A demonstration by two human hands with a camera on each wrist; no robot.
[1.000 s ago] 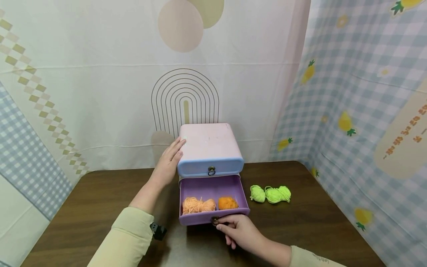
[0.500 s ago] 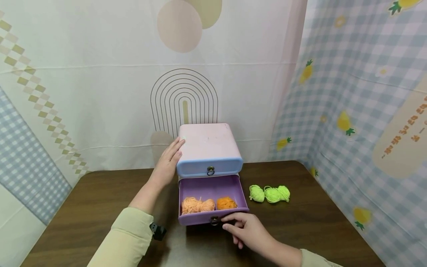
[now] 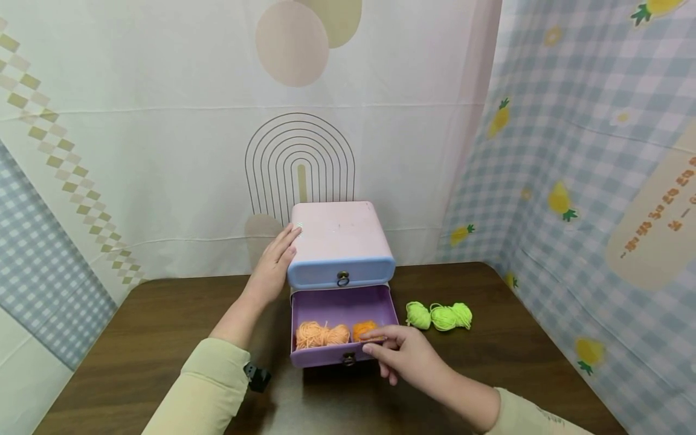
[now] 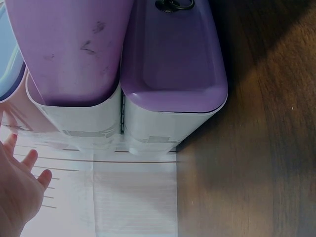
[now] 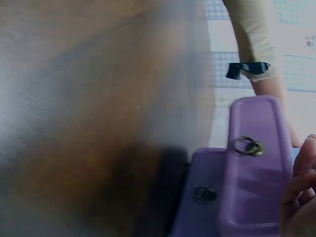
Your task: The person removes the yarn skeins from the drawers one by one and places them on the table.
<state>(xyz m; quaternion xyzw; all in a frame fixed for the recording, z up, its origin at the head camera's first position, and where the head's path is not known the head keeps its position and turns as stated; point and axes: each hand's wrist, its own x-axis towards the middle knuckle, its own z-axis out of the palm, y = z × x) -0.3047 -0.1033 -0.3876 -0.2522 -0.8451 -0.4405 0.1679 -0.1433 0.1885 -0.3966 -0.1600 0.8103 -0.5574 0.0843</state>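
A small drawer cabinet [image 3: 339, 232] with a pink top stands on the table. Its middle purple drawer [image 3: 321, 357] is pulled out, holding a peach yarn skein [image 3: 315, 334] on the left and an orange yarn ball [image 3: 362, 328] on the right. My left hand [image 3: 270, 270] rests along the cabinet's upper left edge, fingers extended. At the drawer's front right is my right hand [image 3: 410, 356], its forefinger reaching over the rim and overlapping the orange yarn in the head view. The thumb is apart from the forefinger, in front of the drawer. Away from both hands hangs the drawer's ring pull [image 5: 248, 146].
Lime green yarn skeins [image 3: 452, 316] lie on the dark wooden table [image 3: 174, 326], right of the cabinet. Above the pulled-out drawer is a closed blue drawer [image 3: 312, 275]; below it, a closed purple drawer [image 4: 173, 64]. Patterned cloth [image 3: 163, 151] hangs behind.
My right hand has let go of the ring pull, shifted right and risen to the drawer's rim by the orange yarn. The left hand and the drawer have stayed in place.
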